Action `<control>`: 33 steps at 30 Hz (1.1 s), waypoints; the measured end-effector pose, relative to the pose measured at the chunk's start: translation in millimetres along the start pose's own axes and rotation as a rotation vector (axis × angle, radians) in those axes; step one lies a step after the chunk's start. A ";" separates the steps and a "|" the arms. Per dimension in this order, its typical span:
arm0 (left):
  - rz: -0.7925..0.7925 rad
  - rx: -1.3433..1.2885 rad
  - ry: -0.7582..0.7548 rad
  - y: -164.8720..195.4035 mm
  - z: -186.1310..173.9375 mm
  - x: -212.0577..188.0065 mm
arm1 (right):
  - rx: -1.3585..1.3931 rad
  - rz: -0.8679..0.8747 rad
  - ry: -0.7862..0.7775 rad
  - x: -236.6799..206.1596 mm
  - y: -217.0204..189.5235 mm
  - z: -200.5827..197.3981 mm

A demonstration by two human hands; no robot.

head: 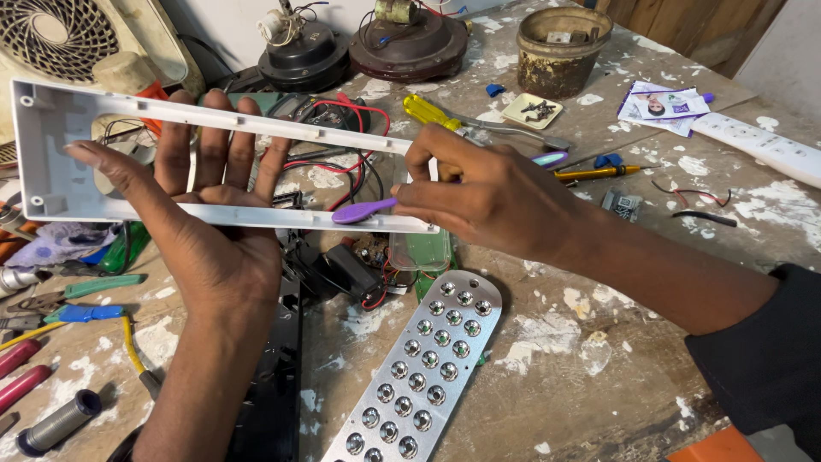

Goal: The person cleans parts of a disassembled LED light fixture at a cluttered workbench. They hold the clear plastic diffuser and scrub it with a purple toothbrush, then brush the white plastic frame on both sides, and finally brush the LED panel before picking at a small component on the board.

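My left hand (205,227) is spread flat under a long white plastic frame (60,201), palm up, fingers reaching through its opening. My right hand (487,192) pinches the frame's right end and holds a small purple tool (363,210) against its lower rail. Below the frame lie red and black wires (351,145), a small circuit board (372,250) and a silver reflector panel with several round lamp cups (423,364). A black plastic strip (278,385) lies beside my left forearm.
The paint-stained workbench (599,342) carries a yellow-handled screwdriver (428,111), a rusty tin (563,47), two dark round motor parts (410,43), a white power strip (761,145), pliers with green and blue grips (85,299), and a fan grille (60,34) at the back left.
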State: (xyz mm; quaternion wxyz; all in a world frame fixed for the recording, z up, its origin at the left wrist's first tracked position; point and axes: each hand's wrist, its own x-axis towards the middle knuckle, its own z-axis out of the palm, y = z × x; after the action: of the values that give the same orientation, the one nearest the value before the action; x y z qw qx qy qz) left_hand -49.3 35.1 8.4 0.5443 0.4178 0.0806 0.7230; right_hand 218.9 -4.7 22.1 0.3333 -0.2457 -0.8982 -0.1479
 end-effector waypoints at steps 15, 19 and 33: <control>0.108 0.143 -0.058 14.1 -24.6 14.5 | -0.012 -0.119 -0.054 1.1 22.2 -30.5; 0.045 0.098 -0.026 4.8 -11.6 9.7 | -0.074 -0.131 -0.037 -2.0 15.9 -26.5; -0.255 -0.109 0.015 -30.3 19.9 -16.1 | -0.096 -0.093 -0.013 1.0 -4.6 -14.0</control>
State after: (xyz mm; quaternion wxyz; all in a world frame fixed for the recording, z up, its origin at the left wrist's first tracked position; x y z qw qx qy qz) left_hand -12.8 26.5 -4.6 0.6528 0.3686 0.0979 0.6545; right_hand 223.2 -14.2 32.6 0.3081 -0.2205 -0.9026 -0.2046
